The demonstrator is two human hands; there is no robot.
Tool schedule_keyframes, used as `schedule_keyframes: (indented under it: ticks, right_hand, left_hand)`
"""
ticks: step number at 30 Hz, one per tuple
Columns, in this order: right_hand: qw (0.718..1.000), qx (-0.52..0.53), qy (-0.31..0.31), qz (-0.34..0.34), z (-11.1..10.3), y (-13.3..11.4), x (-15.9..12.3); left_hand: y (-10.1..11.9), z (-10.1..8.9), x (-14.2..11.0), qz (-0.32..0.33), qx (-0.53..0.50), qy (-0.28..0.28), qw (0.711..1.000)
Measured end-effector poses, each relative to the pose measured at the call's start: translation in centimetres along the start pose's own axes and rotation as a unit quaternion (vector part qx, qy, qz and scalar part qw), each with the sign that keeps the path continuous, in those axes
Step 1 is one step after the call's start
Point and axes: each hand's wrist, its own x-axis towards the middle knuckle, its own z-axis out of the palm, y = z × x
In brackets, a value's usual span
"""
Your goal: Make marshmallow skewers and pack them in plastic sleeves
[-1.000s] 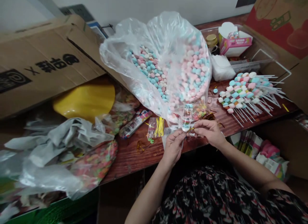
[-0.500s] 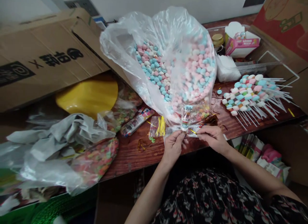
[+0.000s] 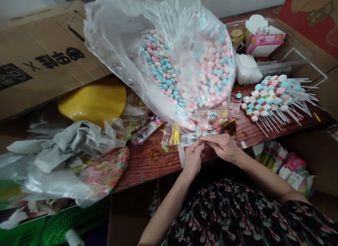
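Observation:
My left hand (image 3: 194, 157) is closed in a pinch on the gathered lower end of a small clear printed candy bag (image 3: 211, 122), which stands up above the fingers with colourful candy inside. My right hand (image 3: 223, 146) is closed too, its fingertips against the bag's neck beside the left thumb. The gold twist tie it pinches is mostly hidden by the fingers. More gold twist ties (image 3: 174, 136) lie in a clear packet left of the hands. Just behind is a large clear bag of pink, blue and white candies (image 3: 169, 75).
Skewered candies on white sticks (image 3: 274, 98) are piled at the right. Behind them is a clear plastic bin (image 3: 295, 62). A cardboard box (image 3: 52, 59), a yellow plastic object (image 3: 92, 103) and a bag of gummy candy (image 3: 108, 172) crowd the left side.
My right hand has moved left with the gold twist tie to meet my left hand at the bag's neck. The candy bag now tilts slightly right. The camera view has shifted a little.

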Motion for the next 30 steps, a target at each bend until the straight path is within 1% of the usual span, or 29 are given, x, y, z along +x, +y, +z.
schedule_keyframes:
  ticks: [4,7,9,11,13,15,16,18,20,22,27,29,30]
  right_hand:
    - [1.000,0.009,-0.008,0.012,-0.2,0.4,-0.2]
    - [1.000,-0.004,-0.014,0.012,-0.3,0.5,-0.4]
    - [1.000,-0.023,0.003,0.000,-0.5,0.4,-0.6]
    - [0.998,-0.027,0.050,0.002,-0.6,0.2,-0.9]
    - [0.994,-0.004,0.105,0.038,-0.6,0.0,-1.2]
    - [0.984,0.045,0.129,0.110,-0.4,-0.1,-1.4]
    - [0.978,0.076,0.123,0.152,-0.3,-0.1,-1.4]
    - [0.961,0.139,0.090,0.223,-0.1,-0.1,-1.3]
    - [0.944,0.194,0.054,0.263,-0.1,0.1,-1.0]
    - [0.927,0.237,0.042,0.287,-0.1,0.2,-0.7]
    - [0.892,0.310,0.056,0.323,0.2,0.2,-0.5]
    - [0.887,0.324,0.077,0.319,0.5,0.0,-0.7]
    - [0.890,0.320,0.090,0.311,0.7,-0.2,-0.9]
  left_hand:
    - [-0.7,-0.2,0.1,0.025,0.043,-0.014,0.999]
    - [-0.9,-0.3,0.4,0.038,0.072,-0.013,0.997]
    - [-1.0,-0.4,0.5,0.049,0.080,-0.009,0.996]
    - [-1.0,-0.6,0.6,0.055,0.086,-0.009,0.995]
    - [-1.0,-0.7,0.7,0.057,0.094,-0.010,0.994]
    - [-0.9,-0.8,0.8,0.057,0.102,-0.014,0.993]
    - [-0.9,-0.8,0.8,0.058,0.104,-0.016,0.993]
    - [-0.7,-0.9,0.8,0.064,0.111,-0.020,0.992]
    - [-0.5,-1.0,0.7,0.069,0.121,-0.025,0.990]
    - [-0.3,-1.1,0.6,0.070,0.130,-0.033,0.988]
    - [-0.4,-1.1,0.5,0.058,0.114,-0.038,0.991]
    - [-0.5,-1.1,0.4,0.044,0.083,-0.034,0.995]
    - [-0.6,-1.1,0.4,0.034,0.067,-0.034,0.997]
